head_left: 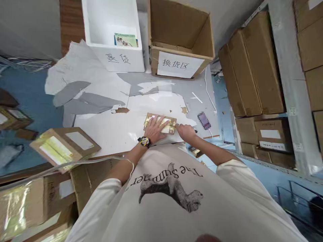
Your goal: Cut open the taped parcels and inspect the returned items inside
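A small brown cardboard box [172,121] wrapped in shiny yellowish tape lies on the white tabletop, close to my body. My left hand [153,130], with a watch on the wrist, rests flat on the box's left part, its fingers spread. At the right end of the box is my right hand [186,132], its fingers closed in a fist. Whatever it grips at the box's edge is too small to make out.
A white foam box [126,62] with colourful packets and an open carton [153,60] stand at the back. A blurred purple object [204,121] lies right. A taped carton [82,141] sits left, with a cable [88,162] nearby. Shelved cartons [263,67] stand right.
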{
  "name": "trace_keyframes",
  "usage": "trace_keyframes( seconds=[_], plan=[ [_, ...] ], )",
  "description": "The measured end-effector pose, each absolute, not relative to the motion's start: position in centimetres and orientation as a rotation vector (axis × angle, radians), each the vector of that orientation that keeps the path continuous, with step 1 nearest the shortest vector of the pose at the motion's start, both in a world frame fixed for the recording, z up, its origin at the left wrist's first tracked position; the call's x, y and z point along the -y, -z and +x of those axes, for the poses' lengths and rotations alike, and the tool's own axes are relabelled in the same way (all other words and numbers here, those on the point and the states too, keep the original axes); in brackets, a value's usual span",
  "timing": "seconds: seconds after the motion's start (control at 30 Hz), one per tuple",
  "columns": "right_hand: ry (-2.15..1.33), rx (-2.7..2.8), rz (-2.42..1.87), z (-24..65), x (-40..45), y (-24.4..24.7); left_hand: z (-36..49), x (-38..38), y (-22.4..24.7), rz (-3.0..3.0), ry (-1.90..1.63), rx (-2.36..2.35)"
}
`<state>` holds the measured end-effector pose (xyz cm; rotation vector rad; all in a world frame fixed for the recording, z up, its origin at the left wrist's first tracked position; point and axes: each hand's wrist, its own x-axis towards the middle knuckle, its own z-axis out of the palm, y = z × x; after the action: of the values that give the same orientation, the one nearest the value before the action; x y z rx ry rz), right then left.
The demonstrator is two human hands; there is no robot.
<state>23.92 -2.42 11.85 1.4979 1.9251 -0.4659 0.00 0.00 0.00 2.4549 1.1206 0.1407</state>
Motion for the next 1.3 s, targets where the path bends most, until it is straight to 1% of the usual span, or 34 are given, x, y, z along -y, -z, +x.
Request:
trace_keyframes(
  seconds=[0.2, 0.4, 0.67, 0.93, 1.3],
  plan=[
    [0.51, -1.914, 1.509, 24.0, 2.5, -12.7, 0.9, -0.9, 1.7, 2.411, -0.207, -1.117],
    [0.523, -1.907, 1.488, 24.9, 3.0, -13.6, 0.9, -0.4, 1.3, 2.406, -0.214, -1.133],
    [0.532, -1.905, 1.492, 27.2, 2.7, -11.2, 1.0, -0.8, 1.4, 2.407, -0.223, -1.137],
    [0.528, -1.89, 1.484, 28.4, 3.3, -11.1, 0.9, -0.9, 1.6, 2.411, -0.203, -1.136],
    [0.565, -1.95, 1.477, 30.3, 4.2, -8.9, 0.9, -0.9, 1.9, 2.421, -0.173, -1.15]
  ],
)
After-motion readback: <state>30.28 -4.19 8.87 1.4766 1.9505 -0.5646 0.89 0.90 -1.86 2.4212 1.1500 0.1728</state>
